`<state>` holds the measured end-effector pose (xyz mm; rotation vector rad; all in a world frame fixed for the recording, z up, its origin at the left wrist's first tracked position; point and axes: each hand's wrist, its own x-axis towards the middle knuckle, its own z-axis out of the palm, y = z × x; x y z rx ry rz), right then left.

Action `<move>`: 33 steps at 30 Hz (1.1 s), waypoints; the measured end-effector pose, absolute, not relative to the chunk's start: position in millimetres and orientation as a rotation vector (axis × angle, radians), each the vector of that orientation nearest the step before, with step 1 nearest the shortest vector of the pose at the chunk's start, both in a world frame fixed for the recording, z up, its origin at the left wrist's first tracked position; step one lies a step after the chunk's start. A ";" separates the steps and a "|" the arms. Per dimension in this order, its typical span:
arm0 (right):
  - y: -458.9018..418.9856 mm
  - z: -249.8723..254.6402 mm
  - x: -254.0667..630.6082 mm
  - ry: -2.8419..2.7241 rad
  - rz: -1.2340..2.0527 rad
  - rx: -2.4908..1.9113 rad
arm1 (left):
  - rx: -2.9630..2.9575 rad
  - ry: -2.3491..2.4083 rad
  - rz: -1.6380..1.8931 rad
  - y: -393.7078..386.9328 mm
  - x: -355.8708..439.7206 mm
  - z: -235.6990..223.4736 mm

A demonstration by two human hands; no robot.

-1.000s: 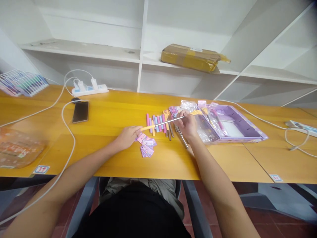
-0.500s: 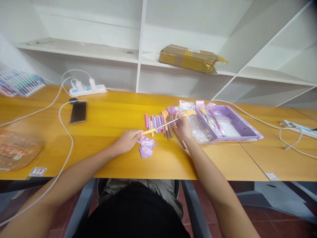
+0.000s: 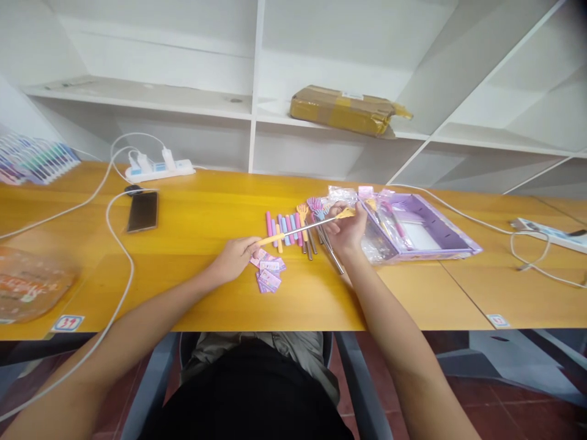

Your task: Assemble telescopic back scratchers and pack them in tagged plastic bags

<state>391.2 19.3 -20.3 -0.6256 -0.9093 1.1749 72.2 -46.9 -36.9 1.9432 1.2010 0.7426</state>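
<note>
A telescopic back scratcher (image 3: 305,228) with a yellow handle, metal rod and yellow claw head slants across the middle of the table. My left hand (image 3: 237,256) is closed round the handle's end. At the other end my right hand (image 3: 347,227) has its fingers closed about the claw head, part of which shows between them. Beneath the rod lie several coloured handle sleeves (image 3: 269,225) in a row. More scratchers, with yellow, purple and blue heads (image 3: 320,213), lie left of my right hand. Small printed cards (image 3: 269,280) are spread below my left hand.
A purple box (image 3: 452,235) holding bagged scratchers stands at the right, clear plastic bags (image 3: 378,249) beside it. Leftward are a phone (image 3: 142,211), a power strip (image 3: 160,171), white cables and an orange plastic bag (image 3: 36,284). A taped carton (image 3: 342,110) rests on the shelf.
My right hand has moved along the rod to the claw head. A blue scratcher head it had covered now shows. My left hand keeps its hold on the handle.
</note>
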 end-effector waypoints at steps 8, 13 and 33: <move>20.7 -23.0 395.6 -0.934 1.204 -0.624 | 2.011 1.209 0.759 -44.6 68.2 -39.0; 12.7 -15.0 394.8 -1.007 1.131 -0.599 | 1.902 1.175 0.722 -52.6 73.2 -39.8; -6.9 -6.1 366.4 -1.079 1.115 -0.569 | 1.557 0.834 0.683 -59.2 83.5 -46.1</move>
